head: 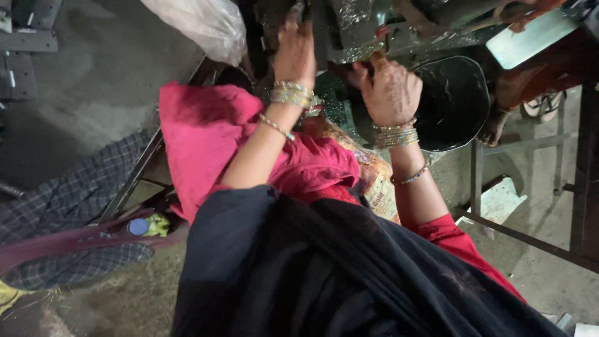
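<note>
Both hands reach into the dark metal machine (349, 31): left hand (295, 53) and right hand (390, 90) rest there, their fingers hidden, so I cannot tell the grip, beside the round black metal pan (455, 106).

Dim scene, deep shadows, slight motion blur.

One camera sits on the person's head, looking steeply down. It is close to the raised forearms, floor beyond.
</note>
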Tool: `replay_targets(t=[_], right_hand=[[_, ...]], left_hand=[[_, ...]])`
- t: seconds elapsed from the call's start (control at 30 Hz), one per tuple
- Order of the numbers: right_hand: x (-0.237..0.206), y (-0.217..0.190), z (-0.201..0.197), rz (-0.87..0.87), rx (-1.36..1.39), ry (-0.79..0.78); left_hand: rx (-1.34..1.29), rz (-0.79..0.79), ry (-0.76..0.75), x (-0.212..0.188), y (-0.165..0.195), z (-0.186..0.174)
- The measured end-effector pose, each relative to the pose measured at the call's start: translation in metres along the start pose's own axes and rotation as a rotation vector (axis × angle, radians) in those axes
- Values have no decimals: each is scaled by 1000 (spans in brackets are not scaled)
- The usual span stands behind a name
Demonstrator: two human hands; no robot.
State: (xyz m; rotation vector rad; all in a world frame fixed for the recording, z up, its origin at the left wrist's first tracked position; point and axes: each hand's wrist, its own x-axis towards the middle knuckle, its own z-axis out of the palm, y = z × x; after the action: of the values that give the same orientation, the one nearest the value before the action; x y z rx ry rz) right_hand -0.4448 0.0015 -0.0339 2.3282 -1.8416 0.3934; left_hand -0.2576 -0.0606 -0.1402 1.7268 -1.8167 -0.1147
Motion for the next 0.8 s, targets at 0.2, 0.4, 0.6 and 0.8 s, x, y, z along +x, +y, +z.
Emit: replay_targets(t=[0.2, 0.4, 0.6, 0.8], right_hand=[[3, 7, 5, -105, -34, -160], [0, 6, -2, -84, 53, -250], [-4, 14, 10, -101, 77, -241], [-71, 50, 98, 85, 72, -376]], left_hand=[[350, 63, -411, -20, 13, 8], [334, -16, -441, -5, 15, -3], [407, 28, -224, -4, 19, 1], [320, -10, -346, 1, 3, 14]])
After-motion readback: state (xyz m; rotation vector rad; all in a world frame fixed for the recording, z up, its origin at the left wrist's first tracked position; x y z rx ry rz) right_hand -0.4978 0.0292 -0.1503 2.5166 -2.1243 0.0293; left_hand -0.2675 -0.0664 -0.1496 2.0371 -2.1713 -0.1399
